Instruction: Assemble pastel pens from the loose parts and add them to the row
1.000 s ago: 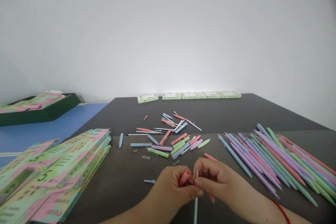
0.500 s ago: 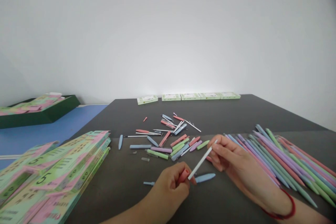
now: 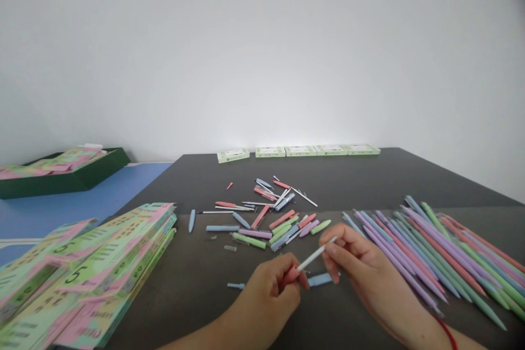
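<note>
The thin white refill (image 3: 316, 253) slanted low over the dark table (image 3: 197, 295), its lower end at the mouth of a short pink barrel (image 3: 289, 275). The right hand (image 3: 361, 268) pinched the refill's upper end; the left hand (image 3: 266, 298) was closed around the barrel. A blue pen piece (image 3: 320, 280) lay just beside them. Stacked green-and-pink cards (image 3: 94, 268) at left bore a large "5"; print on the far green boxes (image 3: 299, 150) was too small to read.

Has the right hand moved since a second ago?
Yes: the right hand, gripping a thin white refill, shifted right, toward the pile of long pastel pens.
</note>
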